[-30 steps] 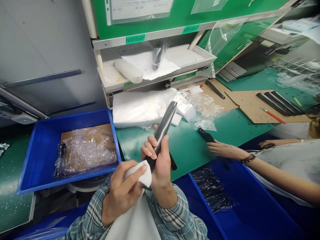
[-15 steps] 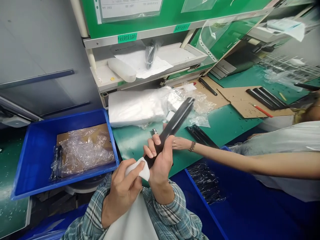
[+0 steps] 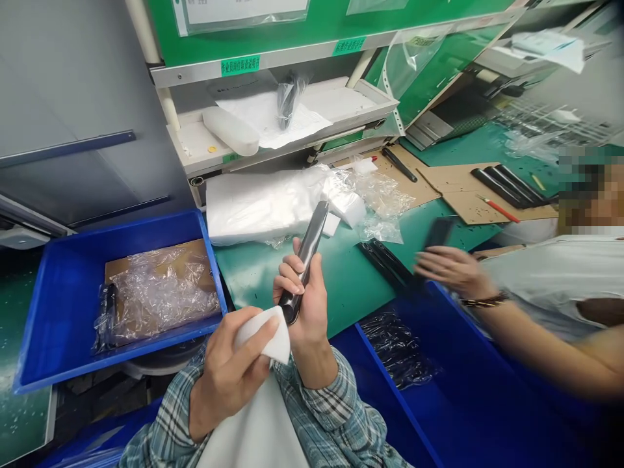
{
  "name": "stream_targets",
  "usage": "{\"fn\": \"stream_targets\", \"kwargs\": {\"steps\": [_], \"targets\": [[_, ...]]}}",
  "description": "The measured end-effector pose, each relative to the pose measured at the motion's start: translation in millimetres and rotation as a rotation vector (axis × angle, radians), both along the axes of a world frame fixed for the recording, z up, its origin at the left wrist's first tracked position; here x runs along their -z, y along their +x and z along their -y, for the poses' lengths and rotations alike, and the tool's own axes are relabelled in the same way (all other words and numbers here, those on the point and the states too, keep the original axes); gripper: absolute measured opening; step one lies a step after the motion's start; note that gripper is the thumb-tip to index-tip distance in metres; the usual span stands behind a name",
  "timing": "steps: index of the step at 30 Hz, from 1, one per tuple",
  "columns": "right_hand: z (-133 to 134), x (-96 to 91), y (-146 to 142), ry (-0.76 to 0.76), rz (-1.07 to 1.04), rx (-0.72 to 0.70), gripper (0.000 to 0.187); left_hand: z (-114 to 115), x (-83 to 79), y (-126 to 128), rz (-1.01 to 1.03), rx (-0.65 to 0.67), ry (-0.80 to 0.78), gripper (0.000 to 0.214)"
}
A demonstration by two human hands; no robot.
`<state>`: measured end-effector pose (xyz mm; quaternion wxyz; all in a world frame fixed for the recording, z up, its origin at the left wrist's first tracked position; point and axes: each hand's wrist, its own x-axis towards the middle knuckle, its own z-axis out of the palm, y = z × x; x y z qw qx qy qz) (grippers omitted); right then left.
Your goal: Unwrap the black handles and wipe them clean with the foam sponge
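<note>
My right hand (image 3: 308, 296) is wrapped round a glossy black tube-like piece (image 3: 310, 244), which slants up and away from me over the bench. In my left hand (image 3: 233, 367), pinched between thumb and fingers, is a folded white wipe (image 3: 266, 333). The wipe sits just beside the near end of the black piece; whether they touch I cannot tell. Beyond my right hand, more black pieces (image 3: 385, 263) lie at the edge of the green bench (image 3: 263, 273).
A blue bin (image 3: 207, 260) with crumpled clear plastic stands at left. Wrapped black pieces (image 3: 397, 348) fill part of another bin at right. White plastic-covered sheets (image 3: 263, 201) lie under the shelf. A co-worker's hand (image 3: 451, 270) holds a blurred dark object.
The black piece has tipped more upright, and its near end has come clear of the wipe. The co-worker's arm has drawn back to the right from behind my right hand.
</note>
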<state>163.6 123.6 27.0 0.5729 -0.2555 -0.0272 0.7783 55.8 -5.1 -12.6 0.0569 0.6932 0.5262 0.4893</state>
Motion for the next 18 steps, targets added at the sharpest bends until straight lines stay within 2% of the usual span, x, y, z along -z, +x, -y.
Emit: {"fn": "stream_targets", "kwargs": {"steps": [2, 4, 6, 8, 10, 12, 14, 16, 18], "targets": [[3, 0.5, -3, 0.030, 0.069, 0.031, 0.027, -6, 0.6, 6, -0.070, -0.031, 0.004, 0.043], [5, 0.1, -6, 0.091, 0.146, 0.101, 0.034, -8, 2.5, 11, -0.035, -0.021, -0.031, 0.042], [5, -0.9, -6, 0.148, 0.186, 0.152, 0.036, -5, 5.1, 12, 0.087, 0.070, -0.079, 0.038], [2, -2.0, -4, 0.160, 0.173, 0.134, 0.033, 3, 9.0, 8, 0.230, 0.154, -0.108, 0.035], [-2, -2.4, 1, 0.132, 0.119, 0.066, 0.026, 10, 14.6, 2, 0.377, 0.134, -0.113, 0.032], [-6, -1.8, 7, 0.098, 0.069, -0.026, 0.023, 13, 20.8, -5, 0.613, 0.057, -0.198, 0.031], [-8, -0.6, 13, 0.085, 0.063, -0.099, 0.024, 10, 24.9, -9, 0.968, 0.021, -0.384, 0.045], [-9, 1.6, 16, 0.077, 0.086, -0.131, 0.024, 3, 25.6, -10, 1.323, 0.047, -0.570, 0.063], [-9, 5.2, 18, 0.077, 0.099, -0.123, 0.018, -4, 23.5, -10, 1.536, 0.108, -0.660, 0.069]]}}
